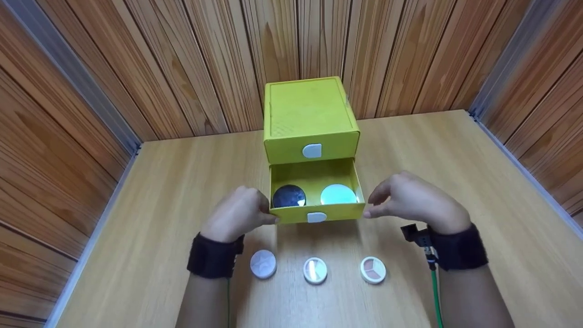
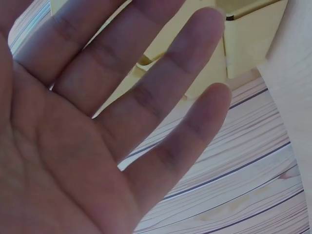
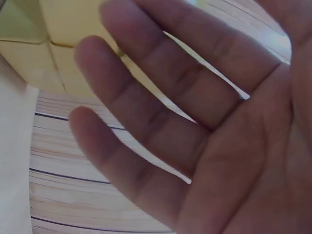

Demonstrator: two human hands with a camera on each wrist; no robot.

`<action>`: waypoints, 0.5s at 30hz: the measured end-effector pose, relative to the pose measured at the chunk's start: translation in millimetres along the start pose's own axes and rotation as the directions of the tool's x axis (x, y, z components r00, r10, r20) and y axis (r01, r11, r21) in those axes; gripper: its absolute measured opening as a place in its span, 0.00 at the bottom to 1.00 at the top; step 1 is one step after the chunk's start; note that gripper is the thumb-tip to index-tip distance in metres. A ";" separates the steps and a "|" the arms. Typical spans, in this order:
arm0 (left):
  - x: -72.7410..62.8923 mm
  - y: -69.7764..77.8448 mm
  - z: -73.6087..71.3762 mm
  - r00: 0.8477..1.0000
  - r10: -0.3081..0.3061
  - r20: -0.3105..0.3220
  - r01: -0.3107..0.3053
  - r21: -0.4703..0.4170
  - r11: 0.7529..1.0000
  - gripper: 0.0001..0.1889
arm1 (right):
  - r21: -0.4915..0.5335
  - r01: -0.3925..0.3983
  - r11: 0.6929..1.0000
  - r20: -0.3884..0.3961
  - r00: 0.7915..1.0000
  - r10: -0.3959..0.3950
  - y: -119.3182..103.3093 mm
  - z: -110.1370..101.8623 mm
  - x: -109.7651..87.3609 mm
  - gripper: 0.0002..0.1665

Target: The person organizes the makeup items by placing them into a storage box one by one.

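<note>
A yellow drawer box [image 1: 312,109] stands on the table, its lower drawer [image 1: 291,216] pulled out. Inside that drawer lie a dark round disc [image 1: 289,196] on the left and a pale turquoise round disc [image 1: 338,194] on the right. My left hand [image 1: 237,212] is at the drawer's front left corner, thumb tip right at the front panel. At the opposite corner is my right hand [image 1: 412,200], with thumb and forefinger close beside the panel's edge. Both wrist views show the fingers [image 2: 146,97] of the left and the fingers [image 3: 156,112] of the right loosely extended.
In front of the drawer, three small round cases lie in a row: a lilac one with a star [image 1: 263,264], a white-rimmed one with a shiny lid [image 1: 315,270] and a white one with pinkish sections [image 1: 373,270]. Wood-panelled walls [image 1: 218,59] surround the table [image 1: 182,182].
</note>
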State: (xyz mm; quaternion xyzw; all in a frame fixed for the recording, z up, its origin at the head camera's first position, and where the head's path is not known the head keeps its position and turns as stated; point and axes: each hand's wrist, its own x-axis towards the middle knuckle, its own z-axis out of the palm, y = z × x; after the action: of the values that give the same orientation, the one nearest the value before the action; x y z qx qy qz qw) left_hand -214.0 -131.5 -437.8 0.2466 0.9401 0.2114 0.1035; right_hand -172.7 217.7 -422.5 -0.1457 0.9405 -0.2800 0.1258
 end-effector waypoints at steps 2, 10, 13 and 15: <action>0.9 -0.9 2.0 1.000 -0.010 0.016 0.010 -0.002 1.000 0.12 | -0.027 0.001 1.000 0.027 1.000 -0.001 -1.4 5.8 5.5 0.18; 3.3 -0.1 1.1 1.000 -0.016 0.023 0.016 0.014 1.000 0.11 | -0.111 0.125 0.986 -0.018 0.992 -0.128 -3.9 12.5 14.4 0.06; 3.2 0.0 1.0 1.000 0.006 -0.001 -0.006 0.028 1.000 0.14 | -0.143 0.166 0.976 -0.059 0.983 -0.176 -2.8 12.2 15.0 0.08; 3.7 -0.4 1.6 0.999 0.036 -0.025 -0.035 0.044 0.998 0.15 | -0.169 0.184 0.968 -0.083 0.976 -0.200 -1.6 11.9 15.0 0.11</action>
State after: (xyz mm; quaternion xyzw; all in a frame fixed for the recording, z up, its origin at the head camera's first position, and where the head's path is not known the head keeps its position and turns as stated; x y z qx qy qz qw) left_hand -216.8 -129.5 -439.8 0.2626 0.9413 0.1956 0.0823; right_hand -182.4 205.5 -433.5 -0.2317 0.9465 -0.2210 0.0393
